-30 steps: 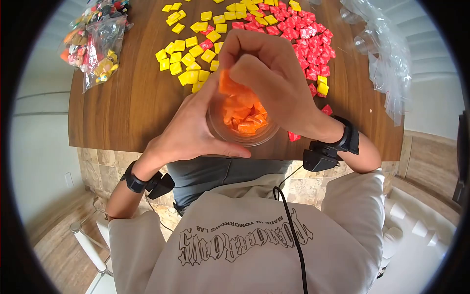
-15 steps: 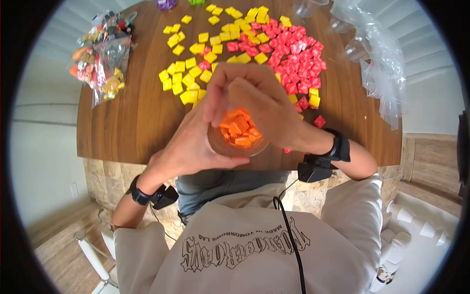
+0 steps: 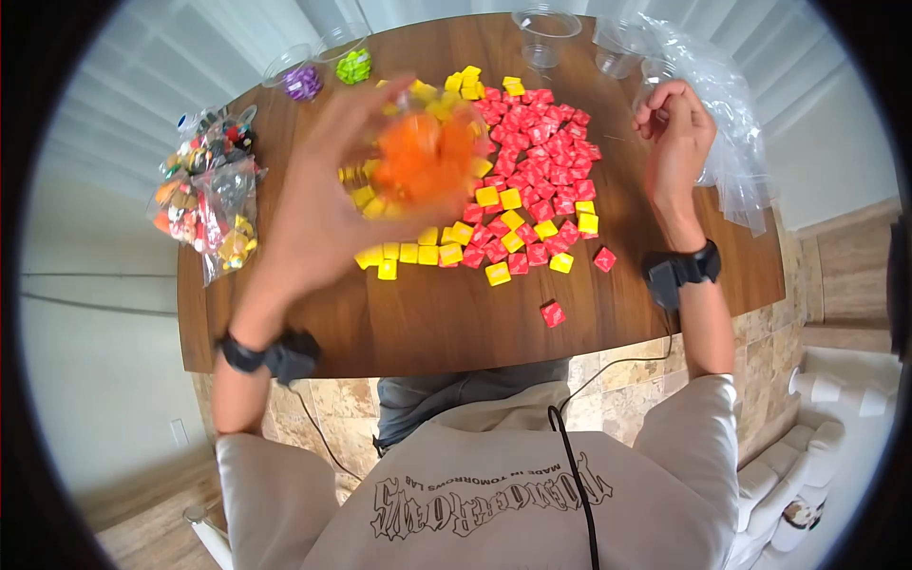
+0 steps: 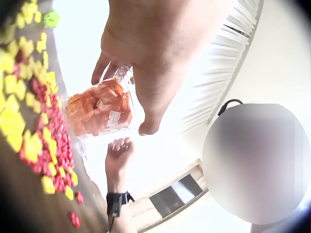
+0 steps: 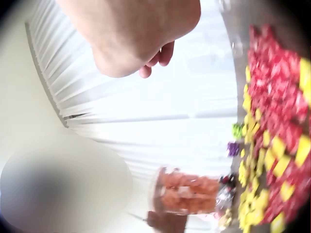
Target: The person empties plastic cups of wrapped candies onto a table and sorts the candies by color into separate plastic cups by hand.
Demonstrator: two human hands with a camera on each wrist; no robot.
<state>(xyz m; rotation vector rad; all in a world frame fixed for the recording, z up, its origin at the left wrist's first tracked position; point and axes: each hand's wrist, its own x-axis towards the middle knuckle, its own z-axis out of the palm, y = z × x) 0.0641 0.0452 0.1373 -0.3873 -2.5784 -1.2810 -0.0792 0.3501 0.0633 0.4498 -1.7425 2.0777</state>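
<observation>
In the head view, my left hand (image 3: 318,209) grips a clear cup full of orange wrapped pieces (image 3: 423,157), blurred and held above the table. The left wrist view shows its fingers and thumb around the cup, with the orange pieces (image 4: 97,109) behind a small label (image 4: 113,118). My right hand (image 3: 676,142) is raised on the right, near the clear plastic bags, its fingers loosely curled with nothing seen in them. Red pieces (image 3: 560,161) and yellow pieces (image 3: 427,255) lie scattered on the wooden table (image 3: 380,323), some hidden behind the cup.
Clear cups (image 3: 541,52) stand at the back right beside plastic bags (image 3: 736,142). Purple pieces (image 3: 302,82) and green pieces (image 3: 353,66) sit at the back left. Bagged small figures (image 3: 204,195) lie at the left edge. One red piece (image 3: 553,313) lies near the front.
My left hand has lifted the cup forward, away from my body. My right hand has left the cup and moved to the far right. More of the table's back shows.
</observation>
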